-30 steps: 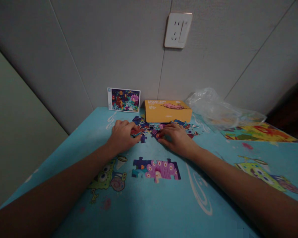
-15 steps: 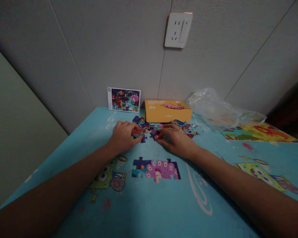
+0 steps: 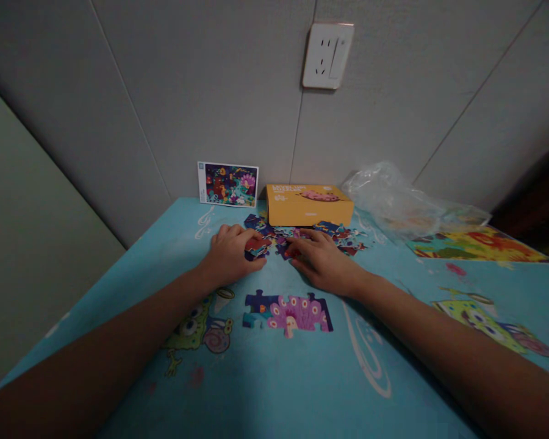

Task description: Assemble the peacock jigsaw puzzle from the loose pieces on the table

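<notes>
A heap of loose jigsaw puzzle pieces (image 3: pixel 281 233) lies in front of the yellow box. At its left side my left hand (image 3: pixel 231 253) curls its thumb and fingers around a few reddish puzzle pieces (image 3: pixel 257 246). My right hand (image 3: pixel 322 259) reaches in from the right, thumb and fingertips closed about a dark puzzle piece (image 3: pixel 287 251) at the heap's near edge; the fingers partly cover it. Closer to me lies a joined strip of puzzle (image 3: pixel 297 314), with a pink, eye-spotted creature on dark blue, apart from both hands.
The yellow puzzle box (image 3: pixel 308 210) stands by the wall, with a picture card (image 3: pixel 229 184) leaning to its left. A clear plastic bag (image 3: pixel 393 198) rests at the right, partly over a colourful picture sheet (image 3: pixel 489 245). A blue cartoon-print cover (image 3: pixel 265 384) spreads over the table.
My left hand has shifted slightly right, and the reddish pieces at it sit at a changed angle. The right fingers have moved a little left. The joined strip stays where it was.
</notes>
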The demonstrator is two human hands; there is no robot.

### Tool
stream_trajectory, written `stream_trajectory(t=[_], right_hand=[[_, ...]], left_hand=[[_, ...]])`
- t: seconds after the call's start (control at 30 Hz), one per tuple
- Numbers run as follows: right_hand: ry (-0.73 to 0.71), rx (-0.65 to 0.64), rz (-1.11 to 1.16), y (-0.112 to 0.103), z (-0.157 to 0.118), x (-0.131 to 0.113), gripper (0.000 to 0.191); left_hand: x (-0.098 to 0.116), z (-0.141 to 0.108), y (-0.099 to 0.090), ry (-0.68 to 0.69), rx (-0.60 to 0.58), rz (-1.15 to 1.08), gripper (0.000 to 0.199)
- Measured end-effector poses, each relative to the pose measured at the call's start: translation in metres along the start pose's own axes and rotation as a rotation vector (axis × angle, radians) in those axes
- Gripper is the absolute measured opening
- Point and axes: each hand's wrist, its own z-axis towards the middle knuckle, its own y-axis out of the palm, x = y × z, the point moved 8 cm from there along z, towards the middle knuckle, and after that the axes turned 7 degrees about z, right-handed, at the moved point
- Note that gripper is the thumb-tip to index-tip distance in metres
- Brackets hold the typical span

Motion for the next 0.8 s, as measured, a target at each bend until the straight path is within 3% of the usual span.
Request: stream_trajectory(t=[0.43, 0.8], right_hand=[[-0.015, 0.053, 0.049, -0.007, 0.002, -0.002, 0.016], [-0.113, 0.042, 0.091, -0.009, 0.002, -0.013, 0.016]], left_hand=[[-0.001, 0.001, 0.0, -0.003, 0.001, -0.007, 0.04], [-0.001, 0.0, 0.0, 0.008, 0.032, 0.002, 0.039]])
